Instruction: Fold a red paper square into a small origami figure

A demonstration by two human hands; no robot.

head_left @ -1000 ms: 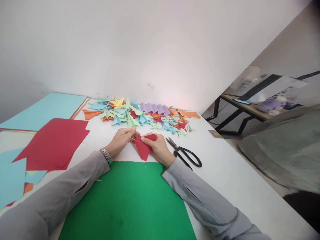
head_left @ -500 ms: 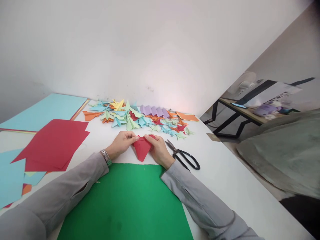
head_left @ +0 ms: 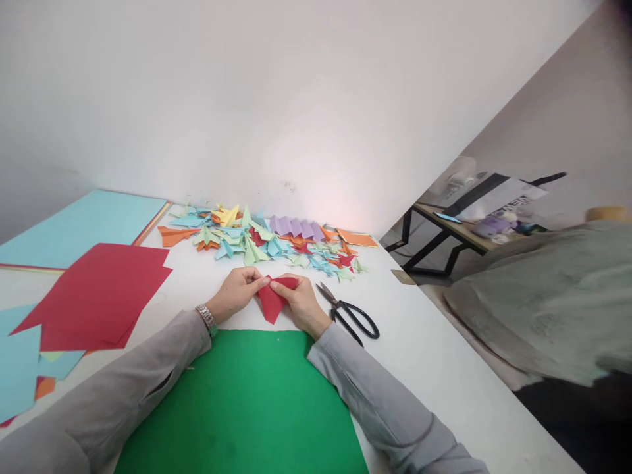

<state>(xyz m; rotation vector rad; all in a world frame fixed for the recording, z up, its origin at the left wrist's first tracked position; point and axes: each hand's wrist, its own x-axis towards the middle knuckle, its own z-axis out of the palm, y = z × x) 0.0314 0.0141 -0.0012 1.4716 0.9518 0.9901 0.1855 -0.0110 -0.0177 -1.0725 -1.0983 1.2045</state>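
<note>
A folded piece of red paper (head_left: 272, 308) is pinched between my two hands, its point facing down toward me. My left hand (head_left: 239, 292) grips its upper left edge with thumb and fingers. On the other side, my right hand (head_left: 302, 304) holds the upper right part, the thumb pressed on the front near the middle. Both sets of fingertips hide parts of the folds. Just beyond the near hands lies a green sheet (head_left: 241, 401), below the red paper in view. Black-handled scissors (head_left: 345, 312) rest to the right of my right hand, blades pointing away.
Many-coloured folded paper planes (head_left: 251, 238) lie along the wall, with purple pleated paper (head_left: 296, 228) among them. Red sheets (head_left: 99, 289) and a large light blue sheet (head_left: 89, 227) are on the left. At right, a person's draped greenish clothing (head_left: 548, 303) shows near a side table (head_left: 459, 232).
My right thumb has moved inward over the red paper, and its right side now looks folded or bent. The whole view has shifted slightly, with the hands still on the paper.
</note>
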